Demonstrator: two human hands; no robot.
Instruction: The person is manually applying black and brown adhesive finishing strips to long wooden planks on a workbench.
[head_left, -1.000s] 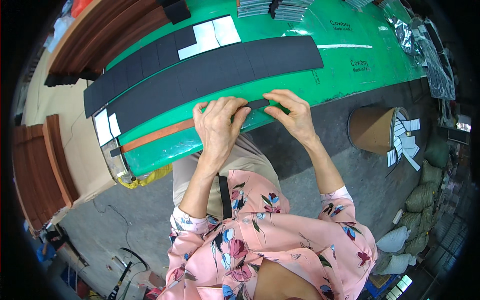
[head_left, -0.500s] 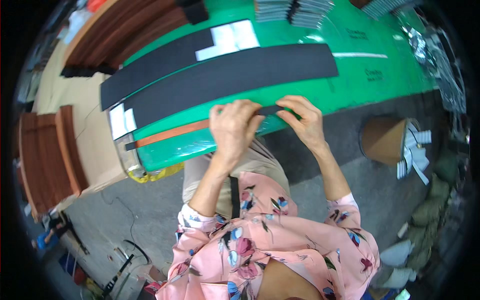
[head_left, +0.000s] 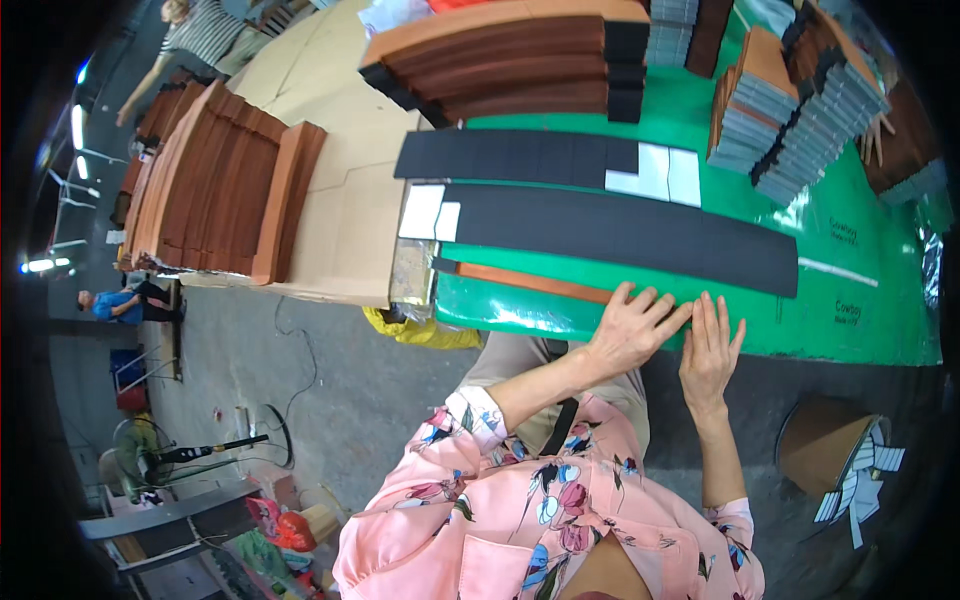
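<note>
Two flat hands press a thin brown strip on the green table.

The left hand (head_left: 632, 325) and right hand (head_left: 708, 345) lie open, fingers spread, gripping nothing. The brown strip (head_left: 530, 282) sits at the green table's (head_left: 860, 240) near edge, beside the long black sheet (head_left: 620, 235). Pressing evenly should keep it straight. The sheet looks soft and dull, the table shiny.

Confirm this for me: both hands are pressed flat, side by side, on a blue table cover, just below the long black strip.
Not quite: the table cover is green, not blue. The rest stands. The head view shows the left hand and the right hand flat and side by side at its near edge, just below the long black strip.
</note>
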